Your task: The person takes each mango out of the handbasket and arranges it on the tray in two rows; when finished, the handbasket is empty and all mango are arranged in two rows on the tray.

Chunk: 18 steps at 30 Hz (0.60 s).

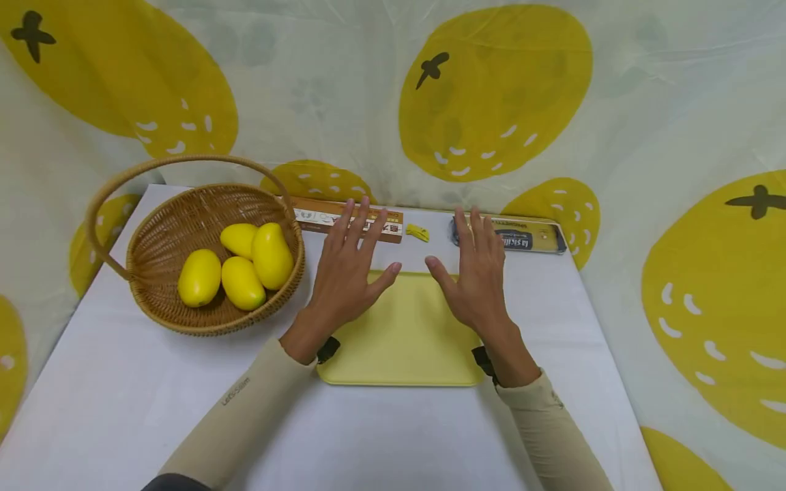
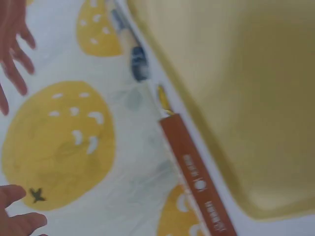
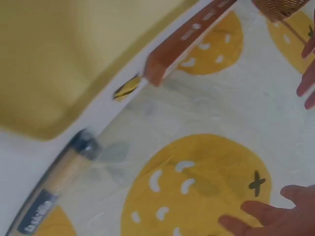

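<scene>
My left hand [image 1: 344,276] hangs above the left part of a pale yellow tray [image 1: 405,341], fingers spread and nothing held. Over the tray's right side is my right hand [image 1: 474,286], its fingers straight and thumb pointing inward, also holding nothing. Both palms face down toward the tray, whose visible surface is bare. To the left of the left hand stands a wicker basket [image 1: 178,327] with a tall handle. Several yellow mangoes [image 1: 199,277] lie inside it. In the left wrist view, fingers [image 2: 19,223] show at the lower left, apart from the tray.
Along the table's back edge lie a long brown box [image 1: 313,217], a small yellow packet [image 1: 417,232] and a pack of spaghetti [image 1: 540,236]. The white-covered table [image 1: 565,409] meets a fruit-print curtain [image 1: 344,88] behind and at the sides.
</scene>
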Each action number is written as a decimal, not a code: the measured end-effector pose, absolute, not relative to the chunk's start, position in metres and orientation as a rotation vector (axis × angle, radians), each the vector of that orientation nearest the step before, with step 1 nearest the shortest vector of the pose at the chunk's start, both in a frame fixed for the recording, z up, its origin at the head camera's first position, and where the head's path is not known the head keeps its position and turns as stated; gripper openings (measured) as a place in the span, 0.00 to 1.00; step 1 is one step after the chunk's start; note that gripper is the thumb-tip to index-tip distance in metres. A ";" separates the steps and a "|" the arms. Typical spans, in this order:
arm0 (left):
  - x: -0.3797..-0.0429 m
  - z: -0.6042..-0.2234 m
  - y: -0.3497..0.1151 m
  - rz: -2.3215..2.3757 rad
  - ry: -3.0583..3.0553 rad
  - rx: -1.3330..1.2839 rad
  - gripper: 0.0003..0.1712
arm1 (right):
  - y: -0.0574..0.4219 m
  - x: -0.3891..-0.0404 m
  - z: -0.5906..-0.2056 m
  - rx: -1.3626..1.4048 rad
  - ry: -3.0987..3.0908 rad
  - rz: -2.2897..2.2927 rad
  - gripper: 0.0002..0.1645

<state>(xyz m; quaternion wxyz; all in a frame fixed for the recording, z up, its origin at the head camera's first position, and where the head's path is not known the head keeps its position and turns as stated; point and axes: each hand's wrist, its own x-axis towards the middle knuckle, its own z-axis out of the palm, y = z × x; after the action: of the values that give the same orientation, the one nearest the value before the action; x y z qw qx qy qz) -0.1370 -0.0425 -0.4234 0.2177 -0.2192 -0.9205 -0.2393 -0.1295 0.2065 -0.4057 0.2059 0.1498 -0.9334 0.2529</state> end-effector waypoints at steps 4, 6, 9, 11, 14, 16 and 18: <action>-0.119 -0.402 -0.050 -0.780 -2.419 -0.577 0.46 | 0.189 -0.126 -0.395 0.567 -2.463 0.834 0.51; -0.109 -0.391 -0.055 -0.845 -2.366 -0.558 0.45 | 0.180 -0.124 -0.391 0.617 -2.416 0.879 0.49; -0.094 -0.379 -0.066 -0.947 -2.282 -0.523 0.44 | 0.166 -0.121 -0.385 0.669 -2.367 0.940 0.49; -0.085 -0.372 -0.074 -0.999 -2.213 -0.491 0.43 | 0.157 -0.119 -0.382 0.706 -2.337 0.971 0.49; -0.074 -0.367 -0.087 -1.058 -2.123 -0.428 0.41 | 0.143 -0.117 -0.377 0.758 -2.296 1.018 0.49; -0.067 -0.364 -0.097 -1.080 -2.081 -0.382 0.41 | 0.135 -0.117 -0.375 0.789 -2.271 1.044 0.49; -0.060 -0.363 -0.108 -1.090 -2.058 -0.329 0.42 | 0.127 -0.116 -0.374 0.813 -2.252 1.073 0.50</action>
<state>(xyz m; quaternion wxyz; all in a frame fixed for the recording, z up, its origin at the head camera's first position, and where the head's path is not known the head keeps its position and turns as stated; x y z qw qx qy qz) -0.0601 -0.1084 -0.3628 0.3847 -0.1291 -0.8077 -0.4277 -0.1160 0.1270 -0.3735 0.2559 0.2997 -0.8297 0.3953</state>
